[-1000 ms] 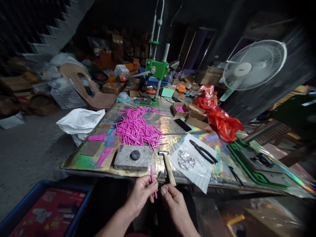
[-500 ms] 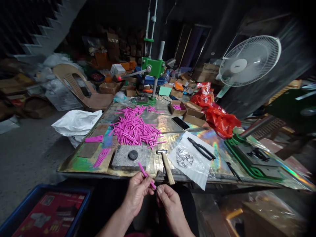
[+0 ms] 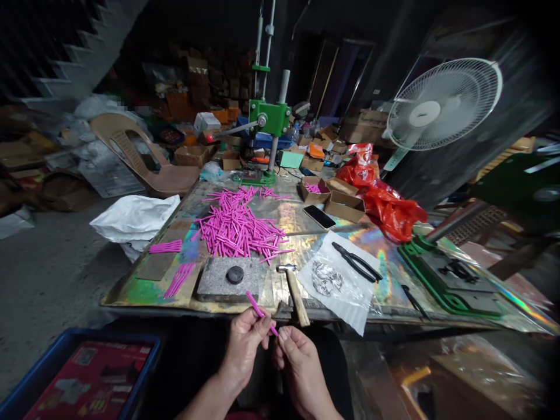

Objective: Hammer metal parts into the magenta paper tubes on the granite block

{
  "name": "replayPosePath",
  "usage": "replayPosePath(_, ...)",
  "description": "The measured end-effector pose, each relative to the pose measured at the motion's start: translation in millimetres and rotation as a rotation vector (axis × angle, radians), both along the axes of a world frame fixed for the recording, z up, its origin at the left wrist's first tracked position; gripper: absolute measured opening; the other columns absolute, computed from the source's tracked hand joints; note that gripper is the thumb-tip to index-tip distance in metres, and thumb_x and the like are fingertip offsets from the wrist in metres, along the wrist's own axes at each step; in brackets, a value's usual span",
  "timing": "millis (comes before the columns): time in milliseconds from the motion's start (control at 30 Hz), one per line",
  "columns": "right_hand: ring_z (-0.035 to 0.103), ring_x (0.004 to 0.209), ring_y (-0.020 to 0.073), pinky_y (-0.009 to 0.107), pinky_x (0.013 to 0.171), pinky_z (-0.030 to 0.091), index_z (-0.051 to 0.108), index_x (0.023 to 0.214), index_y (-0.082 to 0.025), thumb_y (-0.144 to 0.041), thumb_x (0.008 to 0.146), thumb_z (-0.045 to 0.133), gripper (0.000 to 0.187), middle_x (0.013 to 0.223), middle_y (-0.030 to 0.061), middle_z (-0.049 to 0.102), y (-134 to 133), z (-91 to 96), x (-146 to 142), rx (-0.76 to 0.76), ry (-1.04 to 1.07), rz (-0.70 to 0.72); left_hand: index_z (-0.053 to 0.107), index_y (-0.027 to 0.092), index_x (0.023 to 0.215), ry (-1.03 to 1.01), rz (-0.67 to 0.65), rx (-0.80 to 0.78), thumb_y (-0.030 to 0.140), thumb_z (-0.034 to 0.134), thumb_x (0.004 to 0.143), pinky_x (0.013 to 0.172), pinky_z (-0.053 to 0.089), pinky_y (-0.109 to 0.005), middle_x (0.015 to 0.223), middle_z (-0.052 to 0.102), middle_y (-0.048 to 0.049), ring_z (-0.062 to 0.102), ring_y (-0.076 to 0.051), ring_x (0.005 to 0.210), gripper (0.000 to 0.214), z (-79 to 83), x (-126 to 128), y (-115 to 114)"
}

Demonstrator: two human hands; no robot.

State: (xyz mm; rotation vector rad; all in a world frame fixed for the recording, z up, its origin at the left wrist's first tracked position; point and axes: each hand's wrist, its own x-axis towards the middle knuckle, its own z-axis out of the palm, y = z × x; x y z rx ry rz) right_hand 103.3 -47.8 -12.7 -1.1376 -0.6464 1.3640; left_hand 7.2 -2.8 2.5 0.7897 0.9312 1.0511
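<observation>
Cluttered iridescent table ahead; below its edge the left hand pinches a pink stick, now tilted from upright, as the right hand nips its lower end.

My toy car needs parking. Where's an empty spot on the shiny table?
Bare foil lies between the pile of thin pink sticks and the black phone, and between the clear plastic sheet and the green metal frame. Near edge is crowded: grey stone block, wooden-handled hammer.
</observation>
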Motion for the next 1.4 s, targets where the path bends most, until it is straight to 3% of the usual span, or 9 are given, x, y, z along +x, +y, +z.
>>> replayPosePath(367, 0.030, 0.046, 0.0083, 0.023, 0.049, 0.021, 0.045, 0.062, -0.018, -0.043, 0.074, 0.061, 0.032, 0.048, -0.0059, 0.044, 14, -21.7, 0, 0.035, 0.057, 0.057, 0.059, 0.013, 0.065, -0.051, 0.074, -0.076, 0.038, 0.073, 0.056, 0.041, 0.037, -0.018, 0.056, 0.058, 0.0016, 0.046, -0.006, 0.043, 0.030, 2.2, -4, 7)
replayPosePath(600, 0.030, 0.045, 0.0085, 0.023, 0.048, 0.021, 0.047, 0.063, -0.018, -0.048, 0.075, 0.056, 0.035, 0.051, -0.0050, 0.045, 22, -18.2, -7, 0.024, 0.025, 0.137, 0.057, 0.014, 0.064, -0.089, 0.134, -0.094, 0.037, 0.074, 0.055, 0.037, 0.031, -0.014, 0.052, 0.056, 0.0029, 0.047, -0.006, 0.044, 0.030, 7.6, -13, 14)
replayPosePath(800, 0.030, 0.044, 0.0092, 0.023, 0.047, 0.022, 0.050, 0.063, -0.017, -0.053, 0.073, 0.055, 0.038, 0.047, -0.0055, 0.041, 23, -10.1, -3, -0.021, -0.001, 0.108, 0.057, 0.015, 0.065, 0.075, 0.311, 0.124, 0.031, 0.068, 0.061, 0.039, 0.032, -0.017, 0.053, 0.060, 0.0030, 0.044, -0.005, 0.039, 0.020, 3.5, -40, 55)
replayPosePath(967, 0.030, 0.043, 0.0087, 0.023, 0.046, 0.021, 0.046, 0.058, -0.018, -0.054, 0.069, 0.059, 0.040, 0.048, -0.0052, 0.041, 18, -18.9, 4, -0.068, 0.006, 0.065, 0.058, 0.016, 0.063, 0.218, 0.401, 0.263, 0.027, 0.066, 0.060, 0.040, 0.034, -0.018, 0.049, 0.060, 0.0040, 0.041, -0.005, 0.035, 0.014, 0.2, -52, 84)
replayPosePath(1167, 0.029, 0.043, 0.0083, 0.022, 0.045, 0.020, 0.046, 0.058, -0.018, -0.054, 0.069, 0.060, 0.040, 0.048, -0.0051, 0.041, 12, -29.5, 10, -0.089, 0.015, 0.061, 0.058, 0.016, 0.060, 0.277, 0.416, 0.327, 0.025, 0.063, 0.061, 0.039, 0.034, -0.017, 0.047, 0.059, 0.0045, 0.040, -0.005, 0.035, 0.010, -8.0, -49, 90)
replayPosePath(1400, 0.031, 0.043, 0.0092, 0.023, 0.045, 0.022, 0.048, 0.056, -0.018, -0.055, 0.066, 0.061, 0.041, 0.047, -0.0045, 0.041, 11, -22.3, 12, -0.093, -0.043, 0.032, 0.059, 0.017, 0.059, 0.307, 0.432, 0.328, 0.025, 0.062, 0.060, 0.038, 0.035, -0.018, 0.047, 0.058, 0.0042, 0.041, -0.006, 0.035, 0.009, -5.0, -48, 88)
